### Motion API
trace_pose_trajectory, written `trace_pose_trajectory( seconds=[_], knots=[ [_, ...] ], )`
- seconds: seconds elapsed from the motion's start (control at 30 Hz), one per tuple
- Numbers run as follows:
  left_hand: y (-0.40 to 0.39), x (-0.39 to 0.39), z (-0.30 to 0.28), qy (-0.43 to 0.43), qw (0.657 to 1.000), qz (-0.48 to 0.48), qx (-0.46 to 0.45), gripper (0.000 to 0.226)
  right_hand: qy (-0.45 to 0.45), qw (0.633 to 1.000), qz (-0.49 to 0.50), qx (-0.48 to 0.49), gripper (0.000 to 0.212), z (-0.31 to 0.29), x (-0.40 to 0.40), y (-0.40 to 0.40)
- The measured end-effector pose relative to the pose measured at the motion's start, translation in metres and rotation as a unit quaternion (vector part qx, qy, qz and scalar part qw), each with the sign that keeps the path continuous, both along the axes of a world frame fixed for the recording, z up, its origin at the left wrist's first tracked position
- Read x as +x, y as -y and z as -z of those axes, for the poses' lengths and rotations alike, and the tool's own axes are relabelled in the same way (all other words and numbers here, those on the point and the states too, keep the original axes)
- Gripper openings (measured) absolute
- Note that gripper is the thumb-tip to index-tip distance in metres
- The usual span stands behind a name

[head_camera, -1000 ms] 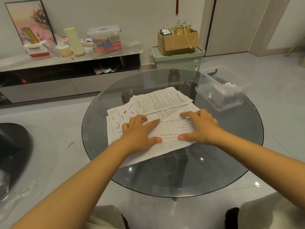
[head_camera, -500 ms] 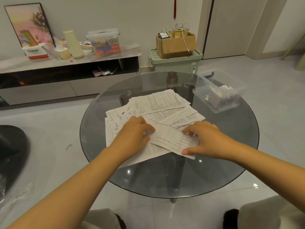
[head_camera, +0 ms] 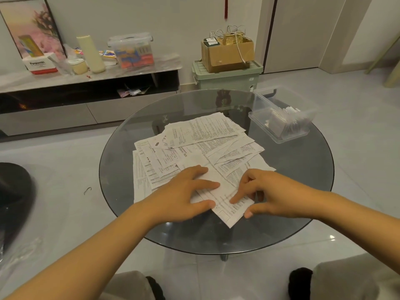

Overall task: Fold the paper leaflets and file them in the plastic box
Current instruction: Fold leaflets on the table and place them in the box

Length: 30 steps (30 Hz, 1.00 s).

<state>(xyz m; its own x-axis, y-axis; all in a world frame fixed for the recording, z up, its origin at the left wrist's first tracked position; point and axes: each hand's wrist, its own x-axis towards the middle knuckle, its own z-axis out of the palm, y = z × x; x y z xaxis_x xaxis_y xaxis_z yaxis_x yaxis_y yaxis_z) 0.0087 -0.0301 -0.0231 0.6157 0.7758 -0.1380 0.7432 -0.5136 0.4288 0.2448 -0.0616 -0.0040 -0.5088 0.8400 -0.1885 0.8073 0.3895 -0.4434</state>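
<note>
A loose pile of printed paper leaflets [head_camera: 201, 139] lies spread over the middle of the round glass table [head_camera: 303, 202]. One folded leaflet [head_camera: 225, 204] lies at the near side of the pile, turned at an angle. My left hand [head_camera: 184, 195] rests on its left side with straight fingers. My right hand [head_camera: 266, 193] presses its right side with a fingertip, thumb stretched along the near edge. A clear plastic box [head_camera: 283, 118] with several folded leaflets standing inside sits at the table's far right.
A low TV cabinet [head_camera: 86, 87] with a lidded clear tub, a picture and small items stands at the back left. A green storage bin [head_camera: 227, 76] with a cardboard box on top stands behind the table. My knees show below the table edge.
The leaflet under my hands has been folded smaller and drawn toward me, turning at an angle. Both hands moved nearer together at the pile's near side.
</note>
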Motion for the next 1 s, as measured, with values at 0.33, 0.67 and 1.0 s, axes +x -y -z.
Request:
trace_pose_trajectory(
  seconds=[0.33,0.67,1.0],
  knots=[
    [0.005,0.0,-0.01,-0.034,0.995,0.012,-0.09,0.088,-0.131,0.991,0.036,-0.01,0.01,-0.015,-0.002,-0.009],
    [0.012,0.009,-0.017,0.157,0.983,-0.047,-0.08,0.047,-0.296,0.94,0.137,-0.099,0.029,-0.025,-0.025,-0.023],
    [-0.009,0.002,-0.008,0.233,0.957,-0.169,-0.047,0.054,-0.224,0.952,0.197,-0.076,0.048,-0.002,-0.048,-0.039]
  ],
)
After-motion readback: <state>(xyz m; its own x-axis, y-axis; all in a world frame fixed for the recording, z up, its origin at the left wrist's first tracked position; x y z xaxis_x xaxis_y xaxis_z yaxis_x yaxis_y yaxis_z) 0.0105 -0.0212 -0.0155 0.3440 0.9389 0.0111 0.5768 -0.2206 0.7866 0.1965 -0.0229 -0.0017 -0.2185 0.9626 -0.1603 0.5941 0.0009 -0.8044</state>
